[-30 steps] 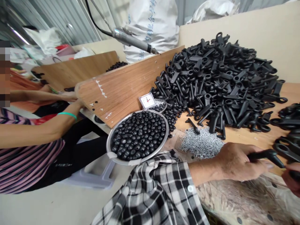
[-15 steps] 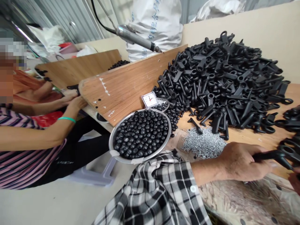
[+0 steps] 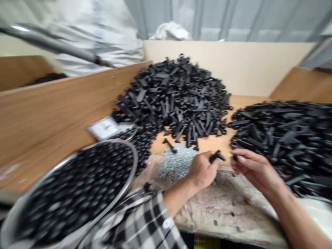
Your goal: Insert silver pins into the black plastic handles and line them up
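Right of centre, my left hand grips a black handle; my right hand pinches a dark piece, droppable through weak pressure.

Left hand wraps one end of a black part; that end hidden. Right hand covers most of a small piece; kind cannot be told. Basin blurred, cut by bottom edge. Clock blurred, reading illegible. Tool blurred, cut at left edge. Sack cut at top, print illegible. Right pile runs past right edge. Pins too small to count singly.
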A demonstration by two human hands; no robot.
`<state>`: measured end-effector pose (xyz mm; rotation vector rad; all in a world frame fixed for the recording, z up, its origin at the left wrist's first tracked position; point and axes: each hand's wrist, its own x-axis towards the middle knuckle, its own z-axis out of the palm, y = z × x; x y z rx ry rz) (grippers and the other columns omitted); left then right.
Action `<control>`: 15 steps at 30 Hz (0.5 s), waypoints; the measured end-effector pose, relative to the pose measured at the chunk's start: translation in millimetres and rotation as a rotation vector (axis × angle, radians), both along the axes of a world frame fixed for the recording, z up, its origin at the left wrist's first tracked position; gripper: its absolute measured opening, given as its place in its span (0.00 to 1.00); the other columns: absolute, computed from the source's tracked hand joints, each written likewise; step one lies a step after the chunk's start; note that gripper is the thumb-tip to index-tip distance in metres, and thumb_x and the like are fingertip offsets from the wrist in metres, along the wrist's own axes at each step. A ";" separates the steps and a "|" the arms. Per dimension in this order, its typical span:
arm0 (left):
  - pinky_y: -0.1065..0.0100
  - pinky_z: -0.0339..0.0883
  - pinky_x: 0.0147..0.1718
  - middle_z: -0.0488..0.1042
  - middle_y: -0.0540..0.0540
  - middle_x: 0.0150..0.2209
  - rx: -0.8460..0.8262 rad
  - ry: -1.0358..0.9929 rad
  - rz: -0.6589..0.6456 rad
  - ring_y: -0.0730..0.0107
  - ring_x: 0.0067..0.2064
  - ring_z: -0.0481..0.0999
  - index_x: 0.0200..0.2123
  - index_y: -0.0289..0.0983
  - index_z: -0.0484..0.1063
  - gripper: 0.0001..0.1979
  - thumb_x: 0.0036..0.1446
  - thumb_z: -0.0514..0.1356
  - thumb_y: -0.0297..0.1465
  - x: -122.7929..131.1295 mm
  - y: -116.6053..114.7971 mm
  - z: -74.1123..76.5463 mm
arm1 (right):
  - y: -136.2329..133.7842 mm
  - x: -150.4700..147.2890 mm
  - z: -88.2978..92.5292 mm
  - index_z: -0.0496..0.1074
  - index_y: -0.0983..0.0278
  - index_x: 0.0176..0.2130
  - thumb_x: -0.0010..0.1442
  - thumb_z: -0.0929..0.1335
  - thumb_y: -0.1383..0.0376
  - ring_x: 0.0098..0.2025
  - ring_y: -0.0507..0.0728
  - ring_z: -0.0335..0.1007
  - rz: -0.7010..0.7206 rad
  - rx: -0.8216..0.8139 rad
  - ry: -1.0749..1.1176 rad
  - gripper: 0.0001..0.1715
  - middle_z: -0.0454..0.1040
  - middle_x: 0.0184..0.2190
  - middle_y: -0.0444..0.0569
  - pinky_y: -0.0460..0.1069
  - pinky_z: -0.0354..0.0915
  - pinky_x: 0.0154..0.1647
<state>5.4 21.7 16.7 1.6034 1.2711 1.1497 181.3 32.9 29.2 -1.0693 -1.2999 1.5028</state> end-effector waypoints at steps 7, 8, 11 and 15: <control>0.74 0.55 0.31 0.69 0.52 0.27 0.064 0.261 0.012 0.75 0.30 0.66 0.31 0.36 0.70 0.09 0.52 0.50 0.25 1.8 4.0 -3.6 | 3.5 -6.3 -11.1 0.73 0.67 0.36 0.50 0.71 0.63 0.23 0.51 0.67 0.109 -0.150 0.352 0.13 0.72 0.25 0.49 0.44 0.63 0.21; 0.74 0.55 0.31 0.69 0.52 0.27 0.070 0.287 0.017 0.75 0.30 0.66 0.31 0.36 0.69 0.09 0.52 0.50 0.24 2.5 3.3 -3.8 | 1.4 -8.4 -11.1 0.73 0.68 0.36 0.50 0.71 0.63 0.23 0.51 0.67 0.122 -0.165 0.366 0.13 0.72 0.25 0.49 0.44 0.63 0.21; 0.74 0.55 0.32 0.70 0.52 0.27 0.086 0.341 0.032 0.75 0.31 0.66 0.31 0.36 0.69 0.10 0.52 0.49 0.23 4.3 2.5 -4.7 | -2.6 -14.0 -10.5 0.72 0.68 0.36 0.50 0.71 0.63 0.22 0.51 0.67 0.146 -0.208 0.383 0.13 0.72 0.23 0.49 0.43 0.63 0.19; 0.74 0.55 0.31 0.69 0.52 0.26 0.091 0.395 0.057 0.75 0.30 0.66 0.31 0.36 0.68 0.09 0.52 0.49 0.23 5.6 3.1 -6.4 | -4.1 -16.6 -11.5 0.72 0.68 0.35 0.50 0.71 0.62 0.22 0.50 0.67 0.175 -0.223 0.386 0.13 0.72 0.24 0.49 0.42 0.63 0.18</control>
